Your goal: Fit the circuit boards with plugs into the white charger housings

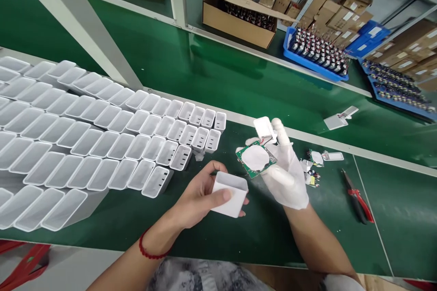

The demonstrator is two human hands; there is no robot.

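clasping a white case (pixel 228 206) in the left hand (pixel 200 195) above a green bench (pixel 262 238), and in the gloved right hand (pixel 286 175) a circuit board (pixel 256 159), not yet inside the case.

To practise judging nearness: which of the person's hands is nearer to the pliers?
Right. The gloved right hand, holding the green circuit board, is left of the pliers in the picture; the left hand, holding the white case, is farther left of them.
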